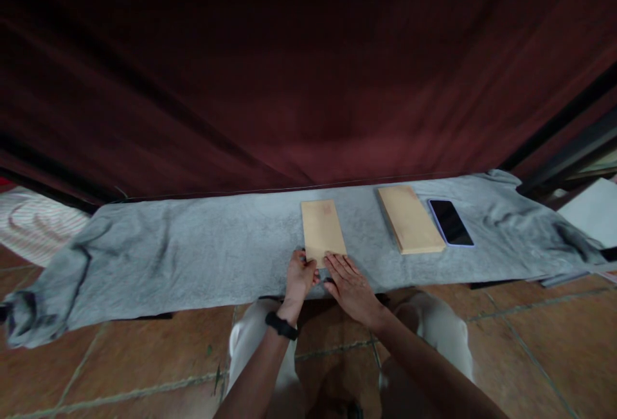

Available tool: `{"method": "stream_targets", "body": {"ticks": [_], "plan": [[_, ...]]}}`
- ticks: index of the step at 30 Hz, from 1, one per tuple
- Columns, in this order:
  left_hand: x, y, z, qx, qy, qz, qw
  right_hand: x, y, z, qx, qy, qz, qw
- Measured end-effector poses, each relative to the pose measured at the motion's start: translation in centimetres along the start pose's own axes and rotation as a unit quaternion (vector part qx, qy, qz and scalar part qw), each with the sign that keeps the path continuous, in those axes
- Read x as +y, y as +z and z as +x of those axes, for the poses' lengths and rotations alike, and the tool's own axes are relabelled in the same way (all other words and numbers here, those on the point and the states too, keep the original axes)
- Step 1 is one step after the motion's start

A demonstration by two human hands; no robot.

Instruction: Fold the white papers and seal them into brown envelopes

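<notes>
A tan paper envelope (322, 226) with a faint reddish mark near its far end lies flat on a grey cloth (231, 232) in front of me. My left hand (301, 274) pinches its near left corner, thumb on top and fingers curled at the edge. Flat across the near right part of the envelope rests my right hand (349, 284), fingers stretched out and holding nothing. To the right sits a thick stack of similar tan envelopes (412, 220), apart from both hands.
Beside the stack lies a phone (450, 223) with a dark screen and a pale purple edge. A dark red curtain (308, 85) hangs behind the cloth-covered surface. Striped fabric (38, 226) is at the far left, white sheets (590, 213) at the far right. Below is a tiled floor (159, 361).
</notes>
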State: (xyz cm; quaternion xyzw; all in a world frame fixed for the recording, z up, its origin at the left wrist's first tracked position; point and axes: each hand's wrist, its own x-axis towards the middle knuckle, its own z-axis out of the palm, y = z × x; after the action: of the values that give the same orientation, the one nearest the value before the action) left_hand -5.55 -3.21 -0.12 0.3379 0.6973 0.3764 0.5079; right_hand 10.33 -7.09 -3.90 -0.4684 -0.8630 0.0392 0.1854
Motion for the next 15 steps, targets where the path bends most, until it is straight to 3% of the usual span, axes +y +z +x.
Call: {"method": "stream_targets", "body": {"ticks": [6, 9, 12, 15], "plan": [[0.1, -0.4, -0.1, 0.013, 0.027, 0.046, 0.998, 0.5, 0.0, 0.0, 0.019, 0.004, -0.008, 1.0], [0.2, -1.1, -0.6, 0.054, 0.071, 0.115, 0.989, 0.5, 0.0, -0.1, 0.021, 0.003, -0.007, 1.0], [0.1, -1.6, -1.3, 0.122, 0.184, 0.274, 0.936, 0.5, -0.1, 0.0, 0.015, 0.002, -0.007, 1.0], [-0.5, -1.5, -1.7, 0.105, 0.313, 0.401, 0.855, 0.5, -0.1, 0.0, 0.009, 0.001, -0.006, 1.0]]}}
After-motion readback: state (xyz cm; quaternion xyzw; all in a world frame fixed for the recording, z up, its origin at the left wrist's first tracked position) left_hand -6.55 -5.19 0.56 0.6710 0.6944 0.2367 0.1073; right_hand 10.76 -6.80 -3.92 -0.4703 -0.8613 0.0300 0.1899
